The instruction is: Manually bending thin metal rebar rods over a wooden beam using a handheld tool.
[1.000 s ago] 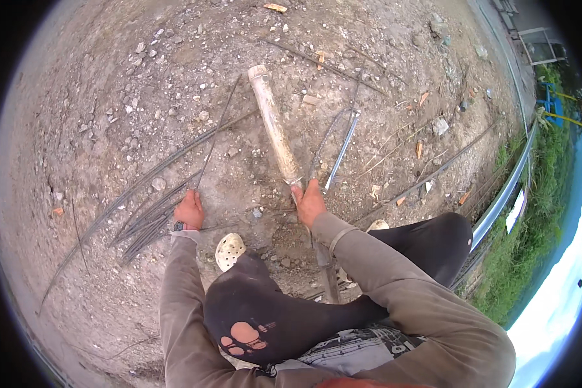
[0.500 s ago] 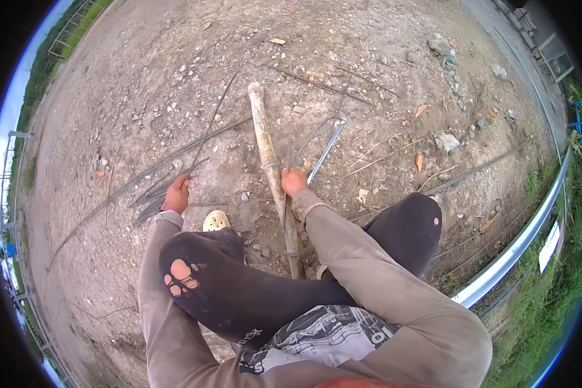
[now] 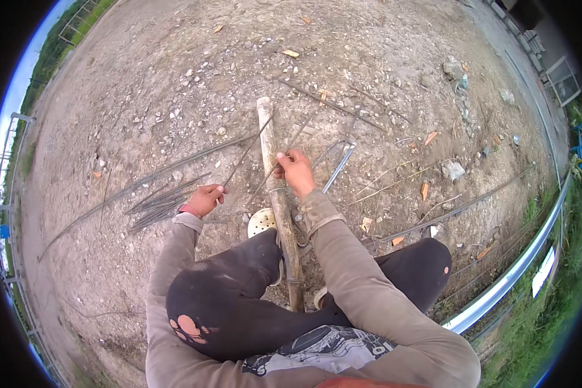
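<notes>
My left hand [image 3: 204,199] pinches the near end of a thin dark metal rod [image 3: 247,153], whose far end reaches over the wooden pole. My right hand [image 3: 296,173] is closed on another thin rod [image 3: 262,189], which slants across the pole below the thumb. The pale wooden pole [image 3: 282,223] lies between my legs, with wire bound around it. A light clog [image 3: 261,222] on my foot rests left of the pole. Just right of my right hand lies a narrow silver bar [image 3: 339,167], with a thin curved piece at its far end.
A bundle of cut rods [image 3: 160,212] lies left of my left hand. Long rods [image 3: 194,154] stretch across the stony dirt, and more lie beyond the pole. A large silver pipe [image 3: 511,288] runs along the right beside grass. Stones and orange chips are scattered around.
Both hands have moved up and nearer each other; my left hand has brought its rod over to the pole. My right hand has lifted off the pole with a rod. My left knee has shifted.
</notes>
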`<control>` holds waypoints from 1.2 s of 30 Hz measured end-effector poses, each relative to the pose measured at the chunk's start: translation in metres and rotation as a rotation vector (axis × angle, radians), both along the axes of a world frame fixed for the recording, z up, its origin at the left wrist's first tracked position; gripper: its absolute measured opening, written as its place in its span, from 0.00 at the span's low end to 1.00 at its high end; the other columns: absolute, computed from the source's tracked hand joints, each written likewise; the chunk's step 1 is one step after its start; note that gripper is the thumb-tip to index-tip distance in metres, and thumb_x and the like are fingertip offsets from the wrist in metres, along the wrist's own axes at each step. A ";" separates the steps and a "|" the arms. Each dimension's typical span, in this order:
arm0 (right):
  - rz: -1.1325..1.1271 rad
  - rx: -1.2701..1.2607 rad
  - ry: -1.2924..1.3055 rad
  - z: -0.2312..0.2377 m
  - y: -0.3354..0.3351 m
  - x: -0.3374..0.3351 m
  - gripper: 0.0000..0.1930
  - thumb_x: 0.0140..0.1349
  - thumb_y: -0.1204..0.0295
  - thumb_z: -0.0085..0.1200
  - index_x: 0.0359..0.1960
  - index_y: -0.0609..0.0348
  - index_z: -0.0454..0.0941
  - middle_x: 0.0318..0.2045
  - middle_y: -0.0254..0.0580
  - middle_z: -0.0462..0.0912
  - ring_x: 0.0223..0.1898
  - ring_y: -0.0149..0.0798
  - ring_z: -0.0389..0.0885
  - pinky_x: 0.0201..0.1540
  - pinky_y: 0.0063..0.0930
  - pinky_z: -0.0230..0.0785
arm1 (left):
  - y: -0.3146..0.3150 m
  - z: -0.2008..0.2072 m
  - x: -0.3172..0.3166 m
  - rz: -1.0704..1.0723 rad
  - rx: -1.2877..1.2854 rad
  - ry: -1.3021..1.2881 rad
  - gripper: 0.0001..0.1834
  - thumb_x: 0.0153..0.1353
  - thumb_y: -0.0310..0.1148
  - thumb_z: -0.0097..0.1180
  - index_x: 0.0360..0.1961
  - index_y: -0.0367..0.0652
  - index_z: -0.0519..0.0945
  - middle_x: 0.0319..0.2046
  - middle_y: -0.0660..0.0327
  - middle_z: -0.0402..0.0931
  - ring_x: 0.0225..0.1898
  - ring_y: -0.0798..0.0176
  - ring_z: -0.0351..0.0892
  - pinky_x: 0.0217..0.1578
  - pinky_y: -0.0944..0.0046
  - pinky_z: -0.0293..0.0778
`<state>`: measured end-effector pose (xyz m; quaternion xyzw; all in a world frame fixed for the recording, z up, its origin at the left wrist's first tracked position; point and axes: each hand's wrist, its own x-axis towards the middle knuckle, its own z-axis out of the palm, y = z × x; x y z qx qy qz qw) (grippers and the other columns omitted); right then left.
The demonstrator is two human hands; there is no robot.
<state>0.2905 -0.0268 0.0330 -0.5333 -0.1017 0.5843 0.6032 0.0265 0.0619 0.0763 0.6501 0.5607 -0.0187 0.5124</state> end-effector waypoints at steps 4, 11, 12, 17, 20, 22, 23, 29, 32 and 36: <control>0.064 -0.023 0.091 -0.019 0.030 -0.031 0.09 0.63 0.69 0.47 0.35 0.65 0.71 0.29 0.41 0.78 0.23 0.32 0.75 0.25 0.25 0.72 | 0.003 -0.018 -0.002 0.051 -0.046 -0.033 0.14 0.62 0.38 0.47 0.39 0.39 0.79 0.23 0.66 0.74 0.20 0.74 0.68 0.21 0.73 0.65; 0.097 -0.004 0.210 -0.034 0.061 -0.072 0.10 0.61 0.70 0.49 0.32 0.68 0.72 0.26 0.42 0.76 0.24 0.33 0.76 0.24 0.26 0.74 | -0.002 -0.029 -0.018 0.168 -0.101 -0.141 0.14 0.62 0.34 0.47 0.40 0.35 0.77 0.25 0.63 0.76 0.24 0.73 0.72 0.23 0.71 0.70; 0.102 -0.009 0.210 -0.034 0.063 -0.076 0.10 0.61 0.70 0.49 0.32 0.68 0.72 0.26 0.42 0.76 0.24 0.33 0.76 0.24 0.26 0.74 | -0.001 -0.029 -0.020 0.126 -0.083 -0.209 0.14 0.63 0.34 0.47 0.41 0.35 0.77 0.25 0.63 0.76 0.23 0.73 0.72 0.23 0.71 0.70; 0.091 0.002 0.123 -0.032 0.063 -0.087 0.11 0.60 0.70 0.50 0.28 0.69 0.72 0.25 0.42 0.75 0.24 0.33 0.77 0.23 0.26 0.74 | 0.000 -0.028 -0.024 0.119 -0.072 -0.133 0.13 0.63 0.34 0.46 0.40 0.36 0.77 0.24 0.63 0.76 0.19 0.73 0.71 0.20 0.71 0.69; 0.101 -0.027 0.100 -0.029 0.061 -0.086 0.11 0.60 0.70 0.50 0.28 0.69 0.72 0.24 0.41 0.75 0.24 0.33 0.77 0.23 0.25 0.74 | -0.003 -0.028 -0.026 0.128 -0.102 -0.148 0.13 0.63 0.34 0.45 0.37 0.37 0.77 0.22 0.63 0.75 0.17 0.73 0.70 0.19 0.71 0.68; 0.107 0.008 0.109 -0.026 0.060 -0.085 0.11 0.60 0.70 0.50 0.27 0.68 0.72 0.24 0.41 0.75 0.23 0.33 0.77 0.23 0.25 0.74 | -0.003 -0.027 -0.027 0.151 -0.135 -0.155 0.13 0.64 0.34 0.44 0.37 0.37 0.77 0.22 0.64 0.75 0.17 0.73 0.70 0.18 0.71 0.67; 0.099 -0.014 0.095 -0.025 0.060 -0.085 0.11 0.60 0.70 0.50 0.27 0.68 0.71 0.24 0.41 0.75 0.23 0.33 0.77 0.22 0.25 0.74 | -0.003 -0.026 -0.028 0.137 -0.166 -0.160 0.13 0.64 0.35 0.44 0.35 0.37 0.77 0.21 0.64 0.74 0.17 0.73 0.70 0.18 0.71 0.67; 0.065 0.001 0.076 -0.022 0.059 -0.091 0.09 0.61 0.71 0.50 0.31 0.66 0.72 0.25 0.41 0.75 0.23 0.33 0.76 0.24 0.24 0.73 | -0.001 -0.026 -0.033 0.131 -0.214 -0.184 0.12 0.64 0.34 0.42 0.37 0.36 0.75 0.21 0.63 0.75 0.18 0.71 0.72 0.18 0.71 0.68; 0.051 0.019 0.114 -0.024 0.062 -0.094 0.08 0.60 0.71 0.51 0.31 0.66 0.72 0.25 0.40 0.75 0.23 0.33 0.76 0.24 0.24 0.74 | 0.002 -0.030 -0.041 0.189 -0.250 -0.250 0.12 0.63 0.33 0.41 0.39 0.36 0.74 0.23 0.61 0.76 0.19 0.70 0.73 0.20 0.70 0.69; 0.061 0.030 0.118 -0.023 0.065 -0.097 0.08 0.60 0.71 0.52 0.30 0.65 0.72 0.25 0.39 0.74 0.23 0.33 0.76 0.24 0.25 0.74 | -0.004 -0.025 -0.070 0.206 -0.283 -0.216 0.13 0.63 0.33 0.41 0.38 0.36 0.75 0.23 0.62 0.76 0.19 0.70 0.74 0.21 0.70 0.71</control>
